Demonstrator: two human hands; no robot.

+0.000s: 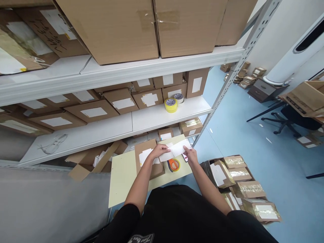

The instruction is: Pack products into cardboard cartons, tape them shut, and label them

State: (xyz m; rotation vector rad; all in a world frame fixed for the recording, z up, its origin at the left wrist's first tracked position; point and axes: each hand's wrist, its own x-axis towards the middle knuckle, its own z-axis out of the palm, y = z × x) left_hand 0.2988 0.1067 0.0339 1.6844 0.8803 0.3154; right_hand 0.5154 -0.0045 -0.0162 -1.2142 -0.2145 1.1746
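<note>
My left hand (162, 150) pinches the left part of some white label sheets. My right hand (190, 153) grips the right end of the white label sheet (178, 147), thumb on top. The sheets are held over a pale yellow board (123, 179). Just below them lies an orange tape dispenser (174, 164) with a roll of tape. A cardboard box (141, 148) with white labels stands on the board beside my left hand. Partly hidden under my right hand is a phone (185, 157). Any print on the sheets is too small to read.
A metal shelf (106, 126) holds labelled cardboard boxes and a yellow tape roll (170, 105). An open carton (96, 158) sits at lower left. Taped boxes (249, 189) fill a container on the right. A shelf post (225, 91) rises beyond the board.
</note>
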